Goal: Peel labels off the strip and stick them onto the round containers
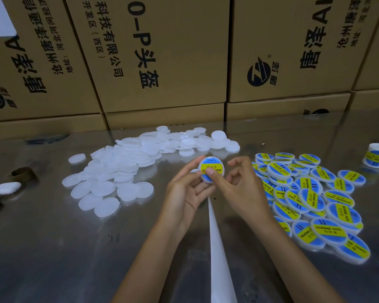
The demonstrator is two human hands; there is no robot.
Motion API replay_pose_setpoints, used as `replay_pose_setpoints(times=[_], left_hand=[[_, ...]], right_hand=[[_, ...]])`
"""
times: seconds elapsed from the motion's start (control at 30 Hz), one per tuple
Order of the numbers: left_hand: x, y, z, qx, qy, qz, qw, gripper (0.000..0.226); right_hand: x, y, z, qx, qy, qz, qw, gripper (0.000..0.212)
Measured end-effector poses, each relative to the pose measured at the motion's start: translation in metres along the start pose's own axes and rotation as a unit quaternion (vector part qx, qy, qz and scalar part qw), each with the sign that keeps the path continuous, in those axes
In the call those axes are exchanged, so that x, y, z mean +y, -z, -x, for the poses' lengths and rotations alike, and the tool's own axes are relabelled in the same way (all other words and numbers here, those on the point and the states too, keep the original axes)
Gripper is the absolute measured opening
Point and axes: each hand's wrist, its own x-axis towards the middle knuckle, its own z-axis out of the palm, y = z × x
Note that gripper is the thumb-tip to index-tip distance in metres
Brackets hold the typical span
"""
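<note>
Both hands' fingers (210, 171) closed around one labelled container (212, 166), held above strip (217, 248)

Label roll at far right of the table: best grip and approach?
Probably from above, grip across the curved outer wall. The label roll stands on end apart from the labelled containers, open core facing up, table around it bare, so both sides look reachable.

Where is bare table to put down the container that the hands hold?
Bare steel lies near left, below the unlabelled containers, and between the hands and that heap. Right of the backing strip, the labelled containers crowd the table.
</note>
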Motion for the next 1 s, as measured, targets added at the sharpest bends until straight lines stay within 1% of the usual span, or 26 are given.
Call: replay_pose_setpoints(times=[0.07,0.13,0.23,0.33,0.4,0.47,0.53,0.6,0.63,0.7,0.77,0.83,0.87,0.93,1.0], left_hand=[[-0.001,-0.002,0.001,-0.015,0.015,0.024,0.999,0.041],[-0.002,-0.002,0.002,-0.030,0.029,0.042,0.998,0.044],[-0.003,-0.003,0.002,-0.049,0.038,0.029,0.998,0.042],[-0.006,-0.002,0.003,-0.041,0.014,-0.033,0.998,0.035],[-0.007,0.001,0.003,-0.019,-0.019,-0.118,0.993,0.032],[-0.005,0.005,0.002,-0.002,-0.053,-0.221,0.974,0.031],[-0.002,0.008,0.001,-0.028,-0.058,-0.275,0.959,0.037],[-0.001,0.009,0.002,-0.080,-0.038,-0.289,0.953,0.049],[-0.001,0.008,0.002,-0.091,-0.032,-0.290,0.952,0.052],[-0.004,0.007,0.003,-0.070,-0.035,-0.280,0.957,0.048],[-0.003,0.006,0.003,-0.025,-0.044,-0.257,0.965,0.040],[-0.001,0.008,0.002,0.020,-0.059,-0.223,0.973,0.031],[0.001,0.009,0.002,0.038,-0.066,-0.206,0.976,0.026],[0.003,0.011,0.003,0.069,-0.072,-0.185,0.978,0.018],[0.003,0.010,0.004,0.081,-0.064,-0.198,0.975,0.024]], right_hand=[[0.001,-0.002,0.002,-0.011,0.018,0.022,1.000,0.047],[0.002,-0.002,0.004,-0.013,0.046,0.049,0.998,0.047],[0.003,0.002,0.002,0.013,0.071,0.069,0.995,0.048],[0.006,0.005,-0.001,0.038,0.109,0.074,0.991,0.047],[0.009,0.006,-0.002,0.030,0.126,0.077,0.989,0.039],[0.012,0.007,-0.004,0.013,0.139,0.087,0.986,0.031],[0.013,0.009,-0.005,-0.009,0.146,0.074,0.986,0.029],[0.013,0.009,-0.004,-0.038,0.148,0.050,0.987,0.036],[0.012,0.008,-0.003,-0.052,0.140,0.038,0.988,0.039],[0.010,0.007,-0.002,-0.065,0.111,-0.004,0.992,0.040],[0.006,0.008,-0.002,-0.075,0.078,-0.070,0.992,0.048],[0.004,0.011,-0.002,-0.105,0.069,-0.119,0.985,0.048],[0.004,0.011,0.000,-0.124,0.076,-0.120,0.982,0.045],[0.005,0.010,0.003,-0.152,0.094,-0.072,0.981,0.041],[0.005,0.008,0.006,-0.162,0.104,0.000,0.981,0.051]])
